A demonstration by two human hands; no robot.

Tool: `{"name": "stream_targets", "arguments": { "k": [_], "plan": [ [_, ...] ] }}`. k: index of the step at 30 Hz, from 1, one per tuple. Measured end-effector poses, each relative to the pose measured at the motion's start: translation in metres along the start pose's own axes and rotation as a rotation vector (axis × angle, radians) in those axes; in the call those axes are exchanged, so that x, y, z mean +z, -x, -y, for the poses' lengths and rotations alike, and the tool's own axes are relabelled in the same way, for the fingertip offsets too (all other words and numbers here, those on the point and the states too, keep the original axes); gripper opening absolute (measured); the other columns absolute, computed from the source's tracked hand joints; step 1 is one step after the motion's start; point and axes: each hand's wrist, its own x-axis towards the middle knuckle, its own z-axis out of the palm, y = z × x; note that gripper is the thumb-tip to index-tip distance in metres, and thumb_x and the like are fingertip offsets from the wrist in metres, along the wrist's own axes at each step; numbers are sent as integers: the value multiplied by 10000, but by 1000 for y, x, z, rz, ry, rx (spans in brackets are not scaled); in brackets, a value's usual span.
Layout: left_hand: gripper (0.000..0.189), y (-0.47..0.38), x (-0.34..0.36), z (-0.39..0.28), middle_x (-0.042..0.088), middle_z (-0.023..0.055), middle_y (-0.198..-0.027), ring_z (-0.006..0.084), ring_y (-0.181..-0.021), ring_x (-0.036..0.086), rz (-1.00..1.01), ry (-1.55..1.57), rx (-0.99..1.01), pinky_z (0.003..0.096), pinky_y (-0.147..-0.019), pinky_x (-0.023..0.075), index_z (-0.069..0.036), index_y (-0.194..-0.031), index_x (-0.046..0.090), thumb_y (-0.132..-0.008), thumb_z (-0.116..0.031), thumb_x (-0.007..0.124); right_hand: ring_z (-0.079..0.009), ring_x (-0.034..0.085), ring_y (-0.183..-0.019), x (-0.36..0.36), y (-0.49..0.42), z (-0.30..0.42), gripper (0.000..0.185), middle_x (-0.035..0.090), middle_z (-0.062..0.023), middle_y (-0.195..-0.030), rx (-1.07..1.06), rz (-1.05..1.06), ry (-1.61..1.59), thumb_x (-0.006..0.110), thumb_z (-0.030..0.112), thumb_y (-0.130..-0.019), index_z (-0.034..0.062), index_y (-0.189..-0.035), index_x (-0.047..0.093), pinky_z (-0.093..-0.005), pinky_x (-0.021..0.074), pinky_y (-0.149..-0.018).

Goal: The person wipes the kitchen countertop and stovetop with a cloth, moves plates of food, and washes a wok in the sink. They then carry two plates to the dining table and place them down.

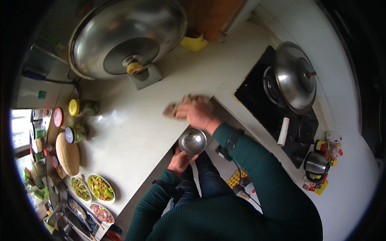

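Observation:
My left hand (179, 162) grips the rim of a small stainless steel bowl (192, 142), held just off the counter's edge above my legs. Drops or specks show inside the bowl. My right hand (196, 114) presses on a crumpled brownish cloth (170, 111) at the counter corner, its fingers spread over it. Both cloth and hand are blurred by motion. Beneath them lies the pale countertop (144, 120), which has a wet-looking shine at its left.
A large metal lid (126, 39) stands at the back. A lidded wok (294, 76) and a white roll (283, 132) sit on the black gas hob (256, 81). Leftward are jars (84, 107), a squash (68, 154) and plates of food (101, 188). An egg tray (237, 179) lies below.

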Motion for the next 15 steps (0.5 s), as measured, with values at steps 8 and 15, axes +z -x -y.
{"name": "stream_targets", "arguments": {
  "k": [8,15],
  "plan": [
    [634,-1,8,-6,501,34,-1399,251,-1298,492,36,-50,87,515,-1030,455,-238,-1409,436,-842,-116,692,-261,610,-1000,-92,69,-4,201,694,-20,-962,220,-301,-17,610,112,-781,210,-879,756,-443,428,-950],
    [675,-43,31,-6,499,7,-1406,243,-1301,488,84,-266,82,509,-980,491,-267,-1407,434,-819,-90,716,-262,612,-974,-104,80,-105,274,689,-1,-981,689,-550,373,654,26,-686,212,-875,724,-414,489,-809]
  ]
}}
